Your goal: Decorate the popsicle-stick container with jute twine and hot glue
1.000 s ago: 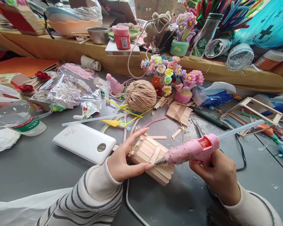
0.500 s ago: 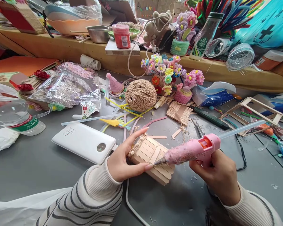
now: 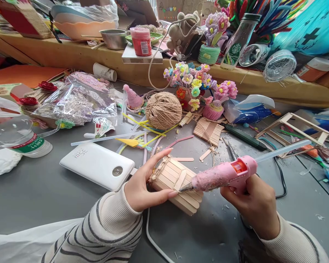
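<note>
A small box made of wooden craft sticks [image 3: 175, 184] lies on the grey table [image 3: 44, 190] in front of me. My left hand [image 3: 144, 186] grips its left end between thumb and fingers. My right hand [image 3: 253, 204] is wrapped round the handle of a pink glue gun [image 3: 224, 174] with a clear glue stick poking out of its back. The gun's metal tip touches the box's top face, next to a slanted stick glued across it.
A white power bank [image 3: 97, 165] lies left of the box. Behind are a ball of twine [image 3: 163, 110], pipe-cleaner flower pots [image 3: 197, 87], loose craft sticks [image 3: 208, 131], a stick frame [image 3: 293, 128], a plastic bottle [image 3: 13, 137] and cellophane bags [image 3: 76, 98]. A cluttered wooden shelf [image 3: 79, 54] runs along the back.
</note>
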Demonstrator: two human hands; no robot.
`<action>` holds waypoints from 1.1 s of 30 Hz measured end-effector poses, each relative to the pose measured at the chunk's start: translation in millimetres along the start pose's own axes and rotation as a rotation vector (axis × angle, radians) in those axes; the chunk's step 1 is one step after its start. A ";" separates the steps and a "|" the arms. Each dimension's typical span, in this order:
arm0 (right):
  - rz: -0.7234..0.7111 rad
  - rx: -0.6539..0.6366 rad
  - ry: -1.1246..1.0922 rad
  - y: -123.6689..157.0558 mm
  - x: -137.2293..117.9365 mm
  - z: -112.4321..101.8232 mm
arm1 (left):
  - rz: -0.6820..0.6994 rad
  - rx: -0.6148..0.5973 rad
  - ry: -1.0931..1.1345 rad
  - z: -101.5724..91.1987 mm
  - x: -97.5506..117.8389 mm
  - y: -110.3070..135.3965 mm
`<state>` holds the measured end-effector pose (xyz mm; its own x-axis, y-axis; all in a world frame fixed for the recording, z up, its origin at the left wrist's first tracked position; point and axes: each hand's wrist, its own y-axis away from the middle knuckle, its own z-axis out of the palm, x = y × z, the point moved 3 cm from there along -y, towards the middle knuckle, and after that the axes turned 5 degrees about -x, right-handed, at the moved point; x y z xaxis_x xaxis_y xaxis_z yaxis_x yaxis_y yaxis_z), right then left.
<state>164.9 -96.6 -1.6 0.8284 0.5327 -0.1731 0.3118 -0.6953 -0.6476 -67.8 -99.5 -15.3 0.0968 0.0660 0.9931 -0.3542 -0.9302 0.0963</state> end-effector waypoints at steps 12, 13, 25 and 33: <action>0.008 -0.001 0.013 -4.3 -2.9 -3.5 | 0.010 0.007 0.019 0.4 0.5 0.3; 0.005 -0.001 0.015 -4.9 -3.3 -3.8 | 0.012 0.004 0.029 0.6 0.5 0.3; 0.032 -0.007 0.018 -2.9 -2.2 -3.1 | 0.030 -0.005 0.059 1.5 2.8 -0.2; 0.060 -0.024 0.015 -3.3 -1.3 -2.9 | 0.010 0.001 0.043 0.4 1.8 0.3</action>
<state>164.1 -96.4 2.9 0.8527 0.4826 -0.2002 0.2722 -0.7374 -0.6181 -67.4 -99.8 -13.6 0.0536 0.0723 0.9959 -0.3544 -0.9311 0.0867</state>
